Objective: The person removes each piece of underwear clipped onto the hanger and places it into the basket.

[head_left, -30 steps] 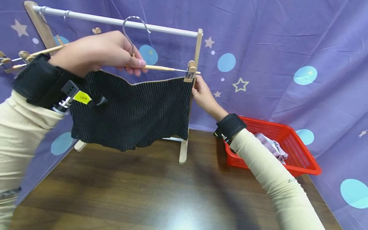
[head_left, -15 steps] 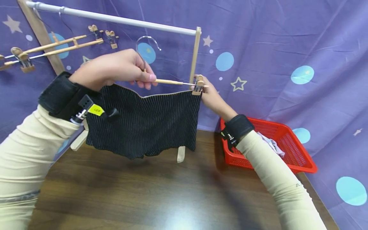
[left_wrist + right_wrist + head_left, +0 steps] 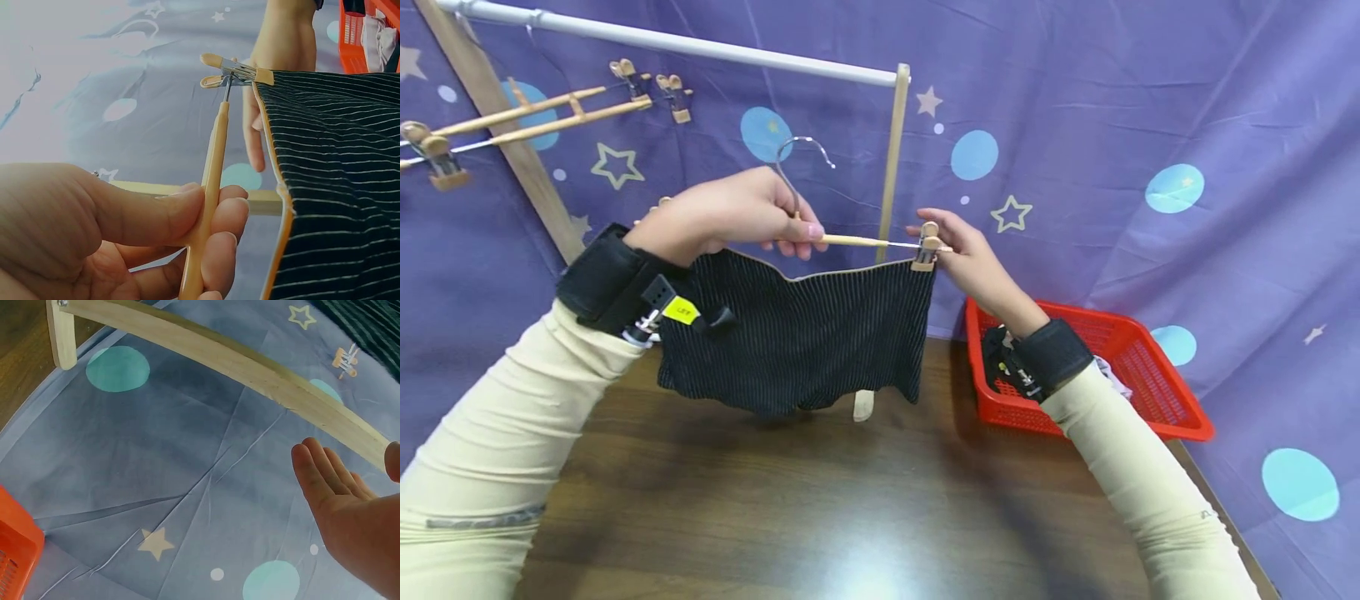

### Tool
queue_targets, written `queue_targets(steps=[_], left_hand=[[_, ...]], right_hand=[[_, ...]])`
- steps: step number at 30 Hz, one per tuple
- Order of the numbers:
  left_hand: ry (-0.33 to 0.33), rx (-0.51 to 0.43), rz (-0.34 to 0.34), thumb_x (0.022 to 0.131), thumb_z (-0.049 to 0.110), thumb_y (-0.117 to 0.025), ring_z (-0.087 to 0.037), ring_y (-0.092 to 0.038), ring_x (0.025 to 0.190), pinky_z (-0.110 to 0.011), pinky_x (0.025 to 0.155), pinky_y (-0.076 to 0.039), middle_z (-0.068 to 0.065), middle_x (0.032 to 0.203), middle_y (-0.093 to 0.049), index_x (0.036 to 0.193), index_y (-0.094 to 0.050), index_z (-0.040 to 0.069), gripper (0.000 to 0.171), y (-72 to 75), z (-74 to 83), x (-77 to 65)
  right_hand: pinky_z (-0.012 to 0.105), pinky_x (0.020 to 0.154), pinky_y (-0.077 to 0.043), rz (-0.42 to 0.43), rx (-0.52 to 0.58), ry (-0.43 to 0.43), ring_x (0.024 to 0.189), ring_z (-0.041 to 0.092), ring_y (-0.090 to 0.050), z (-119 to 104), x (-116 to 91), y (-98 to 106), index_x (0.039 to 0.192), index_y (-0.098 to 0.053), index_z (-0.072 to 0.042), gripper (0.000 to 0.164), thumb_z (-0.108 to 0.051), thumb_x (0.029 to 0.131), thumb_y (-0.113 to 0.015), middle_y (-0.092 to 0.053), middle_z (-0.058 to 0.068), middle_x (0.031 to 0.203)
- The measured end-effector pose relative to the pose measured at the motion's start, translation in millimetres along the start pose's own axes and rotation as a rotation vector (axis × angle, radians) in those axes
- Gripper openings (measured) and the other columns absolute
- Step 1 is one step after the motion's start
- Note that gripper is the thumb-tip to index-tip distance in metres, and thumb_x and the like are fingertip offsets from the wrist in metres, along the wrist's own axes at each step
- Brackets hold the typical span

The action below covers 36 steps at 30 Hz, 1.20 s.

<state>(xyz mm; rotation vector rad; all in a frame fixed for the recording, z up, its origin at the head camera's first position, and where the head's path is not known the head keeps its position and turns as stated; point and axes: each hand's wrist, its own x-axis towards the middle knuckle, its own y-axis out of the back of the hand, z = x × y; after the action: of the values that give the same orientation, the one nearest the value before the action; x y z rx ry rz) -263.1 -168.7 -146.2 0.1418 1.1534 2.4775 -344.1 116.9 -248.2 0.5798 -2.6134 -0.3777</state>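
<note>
My left hand (image 3: 752, 212) grips the wooden bar (image 3: 211, 156) of a clip hanger (image 3: 853, 240), thumb on one side and fingers curled round the other. The hanger's metal hook (image 3: 805, 142) points up, below the rack's rail. Black pinstriped shorts (image 3: 820, 333) hang from the hanger. A wooden clip (image 3: 928, 250) holds their right waist corner; the left corner is hidden behind my left forearm. My right hand (image 3: 977, 262) is right behind that clip, fingers extended; the right wrist view shows its palm (image 3: 350, 519) with nothing in it.
A rack with a white rail (image 3: 700, 48) and wooden posts (image 3: 891, 158) stands behind the shorts. Empty clip hangers (image 3: 565, 117) hang at its left. A red basket (image 3: 1172, 392) with clothes sits at the right on the brown wooden table (image 3: 820, 517).
My left hand has carried the hanger and shorts down and rightward, away from the rail. My right hand has loosened its fingers at the right clip and moved slightly right.
</note>
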Motion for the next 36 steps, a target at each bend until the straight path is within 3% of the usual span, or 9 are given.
queue_targets(steps=[4,9,17,25,32,36], left_hand=[[0.005,-0.032,-0.006,0.104,0.020,-0.060,-0.007,-0.057,0.069,-0.020,0.062,-0.046,0.006,0.075,-0.069,0.113,-0.073,-0.003,0.028,-9.3,-3.4,4.4],[0.001,-0.063,-0.005,0.103,0.019,-0.061,-0.006,-0.058,0.070,-0.019,0.061,-0.046,0.005,0.074,-0.069,0.112,-0.073,-0.004,0.028,-18.6,-8.7,9.3],[-0.001,-0.096,0.010,0.103,0.016,-0.061,-0.006,-0.058,0.070,-0.018,0.060,-0.045,0.004,0.073,-0.068,0.106,-0.075,-0.004,0.025,-37.7,-17.9,18.1],[-0.024,-0.140,0.037,0.101,0.012,-0.064,-0.008,-0.058,0.069,-0.019,0.063,-0.047,0.001,0.081,-0.071,0.097,-0.076,-0.007,0.023,-58.6,-25.3,30.6],[-0.056,-0.152,0.060,0.101,0.009,-0.063,-0.009,-0.062,0.074,-0.020,0.068,-0.052,-0.008,0.091,-0.073,0.089,-0.075,-0.008,0.024,-73.6,-36.8,39.8],[-0.059,-0.153,0.075,0.100,0.009,-0.064,-0.011,-0.064,0.075,-0.021,0.070,-0.053,-0.010,0.091,-0.074,0.087,-0.075,-0.008,0.024,-81.7,-45.1,45.5]], right_hand=[[0.018,0.086,-0.052,0.001,0.029,0.001,0.120,0.010,-0.061,-0.4,-10.3,3.4,0.151,-0.042,-0.002,0.044,-0.007,0.108,-0.046,-0.055,0.025,0.146],[0.025,0.098,-0.054,0.014,0.030,0.014,0.123,0.014,-0.063,2.2,-21.9,9.0,0.150,-0.044,-0.005,0.042,-0.014,0.109,-0.045,-0.056,0.026,0.145],[0.025,0.095,-0.057,0.047,0.082,0.041,0.114,0.007,-0.065,11.6,-42.5,13.6,0.149,-0.044,0.001,0.042,-0.013,0.109,-0.045,-0.057,0.026,0.142],[0.026,0.096,-0.057,0.068,0.207,0.054,0.111,0.009,-0.069,29.3,-60.1,15.3,0.148,-0.046,0.000,0.042,-0.016,0.108,-0.048,-0.070,-0.004,0.124],[0.026,0.098,-0.056,0.093,0.216,0.033,0.114,0.011,-0.068,39.0,-70.1,10.2,0.146,-0.050,-0.003,0.040,-0.019,0.108,-0.049,-0.071,-0.004,0.124],[0.026,0.098,-0.056,0.098,0.206,0.008,0.116,0.011,-0.067,46.1,-73.7,6.1,0.144,-0.051,-0.001,0.040,-0.020,0.108,-0.049,-0.070,0.005,0.129]])
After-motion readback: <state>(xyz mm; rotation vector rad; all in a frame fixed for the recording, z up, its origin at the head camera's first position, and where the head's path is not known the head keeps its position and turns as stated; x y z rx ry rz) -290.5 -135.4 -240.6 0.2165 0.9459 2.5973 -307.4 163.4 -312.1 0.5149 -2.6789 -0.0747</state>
